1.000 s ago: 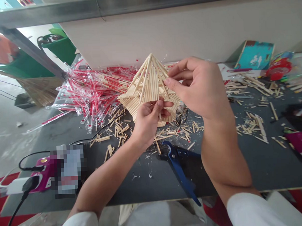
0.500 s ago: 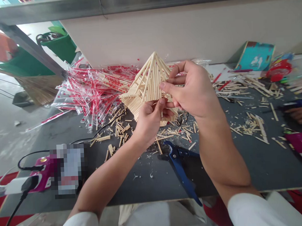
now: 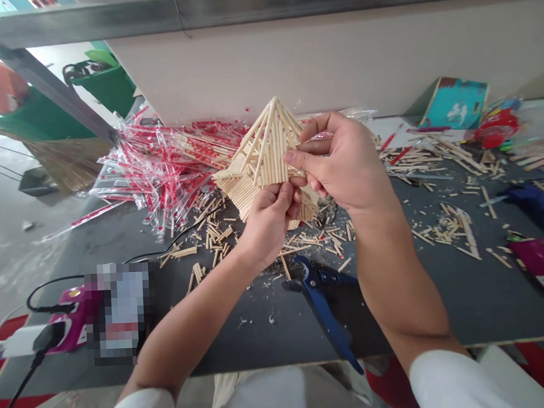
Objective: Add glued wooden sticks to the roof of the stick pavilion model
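Note:
A pyramid-shaped model of pale wooden sticks [image 3: 263, 153] is held above a dark grey table [image 3: 438, 305]. My left hand [image 3: 266, 225] grips its lower front edge from below, fingers closed round the sticks. My right hand [image 3: 342, 162] is on the model's right face, thumb and fingers pinched on one of its sloping sticks. Cut stick pieces [image 3: 214, 233] lie scattered under the model.
Blue-handled cutters [image 3: 324, 304] lie near the front edge. A heap of red-and-clear wrapped chopsticks [image 3: 162, 163] fills the back left. A magenta device with cables [image 3: 74, 318] sits at left, a blue glue gun [image 3: 531, 198] and magenta box [image 3: 540, 264] at right, more sticks [image 3: 453, 226] between.
My right hand has slid left along the model's right face and closed its fingers on a stick. Another person's hand seen at the right edge half a second ago is gone.

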Demonstrator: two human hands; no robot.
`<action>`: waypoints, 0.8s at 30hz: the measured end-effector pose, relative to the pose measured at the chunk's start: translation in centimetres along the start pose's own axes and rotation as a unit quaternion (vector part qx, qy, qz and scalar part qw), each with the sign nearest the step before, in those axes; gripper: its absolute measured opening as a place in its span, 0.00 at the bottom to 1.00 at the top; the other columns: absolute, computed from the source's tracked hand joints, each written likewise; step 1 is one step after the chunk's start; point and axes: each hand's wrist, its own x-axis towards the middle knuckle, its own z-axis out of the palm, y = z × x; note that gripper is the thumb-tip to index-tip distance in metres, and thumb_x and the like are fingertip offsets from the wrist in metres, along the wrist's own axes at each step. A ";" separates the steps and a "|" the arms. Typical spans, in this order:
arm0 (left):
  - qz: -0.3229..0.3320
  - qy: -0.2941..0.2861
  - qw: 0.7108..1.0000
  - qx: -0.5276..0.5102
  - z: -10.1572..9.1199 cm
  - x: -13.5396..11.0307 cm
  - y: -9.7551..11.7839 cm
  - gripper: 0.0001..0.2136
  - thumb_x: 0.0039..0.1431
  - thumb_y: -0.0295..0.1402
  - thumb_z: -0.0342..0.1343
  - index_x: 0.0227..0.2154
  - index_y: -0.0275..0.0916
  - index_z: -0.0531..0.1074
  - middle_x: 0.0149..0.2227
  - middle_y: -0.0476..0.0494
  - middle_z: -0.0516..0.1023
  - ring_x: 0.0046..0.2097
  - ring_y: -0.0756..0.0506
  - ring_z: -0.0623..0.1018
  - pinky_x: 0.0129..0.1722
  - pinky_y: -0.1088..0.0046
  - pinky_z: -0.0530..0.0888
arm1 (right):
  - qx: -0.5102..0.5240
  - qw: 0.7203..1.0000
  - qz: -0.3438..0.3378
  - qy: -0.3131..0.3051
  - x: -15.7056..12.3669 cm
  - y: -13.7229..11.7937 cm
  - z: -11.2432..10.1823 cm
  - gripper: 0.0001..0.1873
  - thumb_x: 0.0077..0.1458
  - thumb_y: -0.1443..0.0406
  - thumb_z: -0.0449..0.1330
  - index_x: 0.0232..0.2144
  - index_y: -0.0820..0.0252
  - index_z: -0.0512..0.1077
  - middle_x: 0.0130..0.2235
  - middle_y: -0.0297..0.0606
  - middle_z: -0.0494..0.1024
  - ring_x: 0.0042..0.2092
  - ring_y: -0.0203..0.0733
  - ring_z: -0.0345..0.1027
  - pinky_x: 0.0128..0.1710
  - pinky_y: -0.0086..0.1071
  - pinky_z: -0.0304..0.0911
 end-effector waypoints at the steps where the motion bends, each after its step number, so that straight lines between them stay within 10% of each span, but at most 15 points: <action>1: -0.005 0.000 1.000 -0.011 0.0 0.0 0.1 0.15 0.72 0.23 0.47 0.33 0.31 0.78 0.29 0.47 0.68 0.28 0.55 0.64 0.29 0.80 0.64 | -0.002 1.000 0.004 0.000 0.0 0.0 0.0 0.21 0.50 0.65 0.74 0.36 0.53 0.64 0.25 0.25 0.73 0.16 0.27 0.59 0.09 0.24 0.53; 24: -0.054 -0.044 0.997 -0.026 -1.3 0.3 0.9 0.13 0.72 0.24 0.48 0.33 0.30 0.77 0.28 0.48 0.67 0.27 0.55 0.65 0.30 0.82 0.66 | 0.007 1.000 0.010 0.000 0.2 0.2 0.0 0.20 0.52 0.66 0.72 0.37 0.53 0.63 0.27 0.25 0.72 0.16 0.26 0.58 0.09 0.24 0.49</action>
